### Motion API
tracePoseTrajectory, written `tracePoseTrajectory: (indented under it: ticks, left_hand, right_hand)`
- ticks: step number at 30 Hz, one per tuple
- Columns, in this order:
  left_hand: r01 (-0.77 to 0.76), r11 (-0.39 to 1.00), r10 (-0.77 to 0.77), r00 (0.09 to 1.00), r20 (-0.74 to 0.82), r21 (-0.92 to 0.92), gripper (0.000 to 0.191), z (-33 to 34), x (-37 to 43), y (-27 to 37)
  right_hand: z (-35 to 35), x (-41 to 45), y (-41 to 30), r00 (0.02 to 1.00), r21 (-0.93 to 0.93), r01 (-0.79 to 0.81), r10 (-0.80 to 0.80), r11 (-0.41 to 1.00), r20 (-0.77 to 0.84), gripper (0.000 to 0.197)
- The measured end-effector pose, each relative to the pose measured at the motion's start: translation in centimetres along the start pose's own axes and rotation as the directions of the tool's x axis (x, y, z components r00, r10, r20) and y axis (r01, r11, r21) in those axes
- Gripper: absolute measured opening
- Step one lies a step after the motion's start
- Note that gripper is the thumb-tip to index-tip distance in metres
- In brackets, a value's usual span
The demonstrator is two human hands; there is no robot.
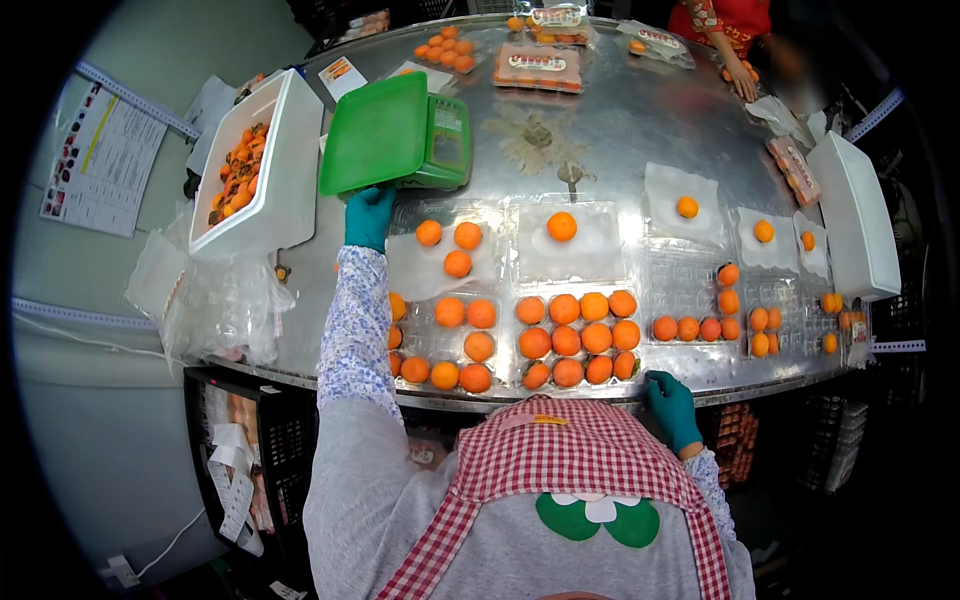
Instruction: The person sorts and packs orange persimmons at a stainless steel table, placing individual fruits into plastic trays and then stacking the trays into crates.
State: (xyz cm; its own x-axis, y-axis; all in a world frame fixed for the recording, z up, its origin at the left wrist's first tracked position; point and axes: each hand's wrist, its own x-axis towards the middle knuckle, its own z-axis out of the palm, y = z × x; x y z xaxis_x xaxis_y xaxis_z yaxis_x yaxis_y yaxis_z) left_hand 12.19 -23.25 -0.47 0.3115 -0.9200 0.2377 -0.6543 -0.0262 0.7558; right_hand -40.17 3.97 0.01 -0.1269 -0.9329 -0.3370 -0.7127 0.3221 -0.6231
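My left hand [369,219], in a teal glove, reaches to the front edge of a green weighing scale [379,131]. Its fingertips are hidden by the scale's pan, so its grip cannot be made out. My right hand [673,409], gloved alike, rests at the metal table's front edge with fingers bent; whether it grips the edge is unclear. Just left of it, an open clear plastic clamshell [517,292] holds rows of persimmons [566,340], with one persimmon [562,226] on the white liner in its lid. Another clamshell [442,341], partly behind my left arm, holds persimmons with gaps among them.
A white foam box [296,172] of persimmons [240,176] stands at left, beside crumpled plastic bags [225,307]. Several part-filled clamshells [690,289] line the right side, near another foam box [855,217]. Closed packs [538,67] lie at the back. Another person's hand [741,79] touches fruit.
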Motion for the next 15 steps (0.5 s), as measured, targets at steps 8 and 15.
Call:
tracePoseTrajectory:
  ticks: [8, 15]
  left_hand:
    - [0.440, 0.132, -0.268, 0.879, 0.395, -0.889, 0.037, -3.5, -3.9, 4.5]
    - [0.628, 0.253, -0.366, 0.766, 0.528, -0.736, 0.038, -8.7, -20.8, 10.9]
  right_hand:
    - [1.2, 1.3, 2.3, 0.992, 0.149, 0.003, -0.022, 0.989, 0.126, 0.025]
    - [0.4, 1.7, -0.8, 0.898, 0.552, -0.403, 0.199, 0.730, 0.394, 0.019]
